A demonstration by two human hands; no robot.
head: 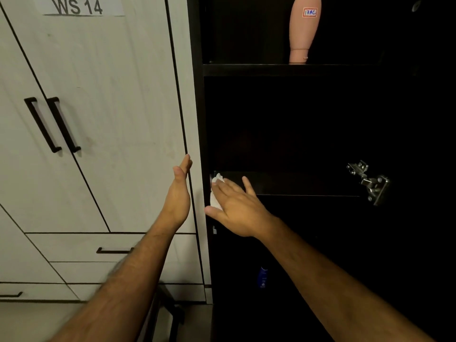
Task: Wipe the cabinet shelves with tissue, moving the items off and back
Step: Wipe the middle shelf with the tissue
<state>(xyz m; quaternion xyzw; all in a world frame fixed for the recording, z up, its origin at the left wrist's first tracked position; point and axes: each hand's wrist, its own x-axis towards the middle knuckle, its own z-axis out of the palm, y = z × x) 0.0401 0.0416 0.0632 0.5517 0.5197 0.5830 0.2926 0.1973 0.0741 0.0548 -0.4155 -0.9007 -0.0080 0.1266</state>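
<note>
On the dark shelf [283,183], white tissue [215,193] is pressed flat under the right hand [237,206], fingers straight; the left hand [178,193] is held open, empty.

Colours: dark cabinet, pale doors.
Cabinet shelves [283,183] black; tissue [215,193] white; doors [111,107] off-white, faint wood grain, black handles [53,124]; pink vase [304,28] with red-bordered white label; blue bottle [263,277]; silver hinge [370,181].

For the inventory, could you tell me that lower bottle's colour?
Blue bottle, head view.
</note>
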